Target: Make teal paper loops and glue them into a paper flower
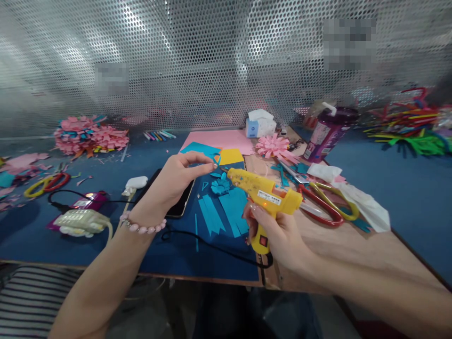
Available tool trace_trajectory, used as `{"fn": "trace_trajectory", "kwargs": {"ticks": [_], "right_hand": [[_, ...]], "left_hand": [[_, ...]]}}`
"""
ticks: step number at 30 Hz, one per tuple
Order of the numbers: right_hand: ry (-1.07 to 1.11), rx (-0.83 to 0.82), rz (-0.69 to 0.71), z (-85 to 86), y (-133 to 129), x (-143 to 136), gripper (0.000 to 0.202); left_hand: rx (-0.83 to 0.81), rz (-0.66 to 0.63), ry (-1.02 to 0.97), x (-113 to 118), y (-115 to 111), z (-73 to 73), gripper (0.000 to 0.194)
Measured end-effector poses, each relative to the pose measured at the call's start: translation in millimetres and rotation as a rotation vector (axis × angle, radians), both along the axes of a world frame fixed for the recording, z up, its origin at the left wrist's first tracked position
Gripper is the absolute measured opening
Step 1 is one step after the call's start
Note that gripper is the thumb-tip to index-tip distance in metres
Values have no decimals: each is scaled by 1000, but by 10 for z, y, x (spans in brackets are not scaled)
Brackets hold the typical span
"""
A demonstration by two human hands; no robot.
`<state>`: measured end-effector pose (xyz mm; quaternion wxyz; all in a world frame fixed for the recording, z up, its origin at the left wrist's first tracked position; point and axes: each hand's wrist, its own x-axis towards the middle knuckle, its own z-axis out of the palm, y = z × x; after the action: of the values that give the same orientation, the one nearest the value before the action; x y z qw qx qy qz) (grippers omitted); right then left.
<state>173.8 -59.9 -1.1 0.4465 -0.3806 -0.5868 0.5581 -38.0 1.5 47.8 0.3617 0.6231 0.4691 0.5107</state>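
Note:
My right hand (273, 228) is wrapped round the handle of a yellow hot glue gun (264, 190), its nozzle pointing left. Between the thumb and fingers of my left hand (185, 172) is a small blue paper strip (218, 159), bent into a loop. The nozzle tip is close to that strip; whether they touch I cannot tell. Below them lies a blue paper flower (220, 184), with blue paper pieces (211, 214) in front of it. Partly hidden by my left forearm is a black phone (181, 202).
Red-and-yellow-handled scissors (323, 207) and crumpled tissue (367, 207) lie at right, before a purple cup (330, 134). A pink paper flower (275, 147) is near a tissue box (260, 125). Left are a power strip (83, 221), other scissors (47, 183) and pink flowers (88, 134). A black cord (219, 247) crosses the front.

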Motion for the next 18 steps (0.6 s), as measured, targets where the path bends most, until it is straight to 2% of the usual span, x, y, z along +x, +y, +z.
{"fn": "trace_trajectory", "kwargs": {"ticks": [18], "right_hand": [[-11, -9, -14, 21, -11, -7, 37]], "left_hand": [[15, 10, -7, 14, -1, -8, 12]]}}
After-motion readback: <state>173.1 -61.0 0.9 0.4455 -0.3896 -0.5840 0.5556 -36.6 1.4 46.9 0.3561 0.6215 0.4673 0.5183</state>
